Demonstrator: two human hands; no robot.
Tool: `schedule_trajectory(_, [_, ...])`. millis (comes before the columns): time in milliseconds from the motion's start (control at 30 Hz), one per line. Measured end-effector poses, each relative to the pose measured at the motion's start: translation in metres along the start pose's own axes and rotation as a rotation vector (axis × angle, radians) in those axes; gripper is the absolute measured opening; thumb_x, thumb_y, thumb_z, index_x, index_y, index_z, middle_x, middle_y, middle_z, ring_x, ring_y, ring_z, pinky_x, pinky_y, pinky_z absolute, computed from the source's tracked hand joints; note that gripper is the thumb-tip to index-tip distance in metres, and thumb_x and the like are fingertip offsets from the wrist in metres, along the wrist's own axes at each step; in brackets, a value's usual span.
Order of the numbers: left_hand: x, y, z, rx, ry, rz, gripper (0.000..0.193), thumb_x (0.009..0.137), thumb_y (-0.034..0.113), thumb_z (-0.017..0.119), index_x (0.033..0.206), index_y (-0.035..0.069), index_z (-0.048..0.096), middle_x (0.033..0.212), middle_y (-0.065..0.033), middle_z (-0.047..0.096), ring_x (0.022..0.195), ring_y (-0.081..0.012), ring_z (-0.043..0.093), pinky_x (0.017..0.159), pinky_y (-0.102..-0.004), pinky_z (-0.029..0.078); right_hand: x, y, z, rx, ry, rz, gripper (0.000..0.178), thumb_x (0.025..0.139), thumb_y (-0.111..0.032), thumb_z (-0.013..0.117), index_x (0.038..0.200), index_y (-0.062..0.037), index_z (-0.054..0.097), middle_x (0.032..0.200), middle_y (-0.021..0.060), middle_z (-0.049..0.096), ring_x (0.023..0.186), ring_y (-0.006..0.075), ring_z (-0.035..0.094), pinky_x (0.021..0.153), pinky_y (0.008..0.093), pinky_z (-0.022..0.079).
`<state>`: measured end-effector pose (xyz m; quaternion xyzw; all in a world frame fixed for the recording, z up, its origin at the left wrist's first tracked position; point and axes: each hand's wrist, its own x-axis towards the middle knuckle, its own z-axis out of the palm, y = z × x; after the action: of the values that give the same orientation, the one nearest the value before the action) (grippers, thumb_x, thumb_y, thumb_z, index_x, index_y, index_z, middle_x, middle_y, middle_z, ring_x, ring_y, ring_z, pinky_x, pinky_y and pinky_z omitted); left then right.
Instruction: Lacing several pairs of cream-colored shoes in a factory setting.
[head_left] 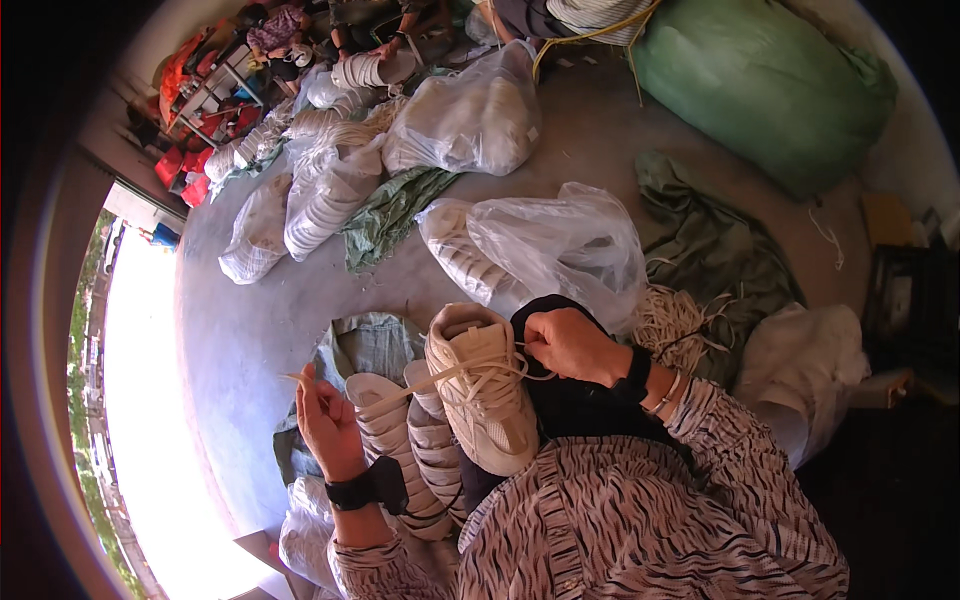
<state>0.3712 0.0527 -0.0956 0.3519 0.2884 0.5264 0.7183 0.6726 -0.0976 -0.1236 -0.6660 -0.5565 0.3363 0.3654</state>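
A beige sneaker (500,437) rests on my lap, its toe toward me and its opening facing away. Flat cream laces cross over its tongue. One long shoelace (433,381) runs from the eyelets out to my left hand (330,425), whose fingers are pinched on it, with the tip sticking out beyond them. On the sneaker's other side my right hand (577,345) is closed on lace close to the eyelets; its fingertips are partly hidden. Left of the sneaker, two rows of nested beige shoes (383,418) lie beside my leg, with my left wrist in front of them.
A bundle of loose laces (672,325) lies at the right on dark green cloth (705,215). Ahead is a clear plastic bag (575,235) by more nested shoes. More bags of shoes (470,115), a big green sack (765,90) and people working (375,30) are farther off.
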Motion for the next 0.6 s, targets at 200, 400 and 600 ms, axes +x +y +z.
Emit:
schedule_trajectory(200, [-0.017, -0.043, 0.030, 0.684, -0.090, -0.105, 0.017, 0.093, 0.018, 0.051, 0.095, 0.004, 0.058, 0.070, 0.0015, 0.055, 0.054, -0.0032, 0.043, 0.046, -0.0191, 0.033, 0.009, 0.012, 0.008, -0.181, 0.030, -0.111, 0.011, 0.077, -0.011, 0.058, 0.076, -0.0007, 0.059, 0.068, 0.0165, 0.061, 0.066, 0.0327, 0.061, 0.060, 0.0393, 0.047])
schedule_trajectory(400, [-0.022, -0.064, 0.050, 0.971, -0.310, -0.239, 0.015, 0.091, 0.013, 0.051, 0.086, 0.002, 0.059, 0.069, 0.0015, 0.056, 0.061, -0.0042, 0.049, 0.056, -0.0200, 0.041, 0.011, 0.005, 0.007, -0.214, 0.049, -0.194, 0.010, 0.076, -0.014, 0.061, 0.077, -0.0036, 0.061, 0.072, 0.0153, 0.061, 0.071, 0.0342, 0.060, 0.064, 0.0411, 0.047])
schedule_trajectory(600, [-0.025, -0.065, 0.046, 1.036, -0.369, -0.236, 0.020, 0.089, 0.015, 0.057, 0.079, -0.002, 0.061, 0.069, 0.0018, 0.058, 0.064, -0.0035, 0.047, 0.057, -0.0203, 0.040, 0.017, 0.007, -0.004, -0.375, -0.010, -0.435, 0.011, 0.077, -0.013, 0.061, 0.086, -0.0085, 0.060, 0.077, 0.0076, 0.060, 0.077, 0.0286, 0.059, 0.069, 0.0364, 0.047])
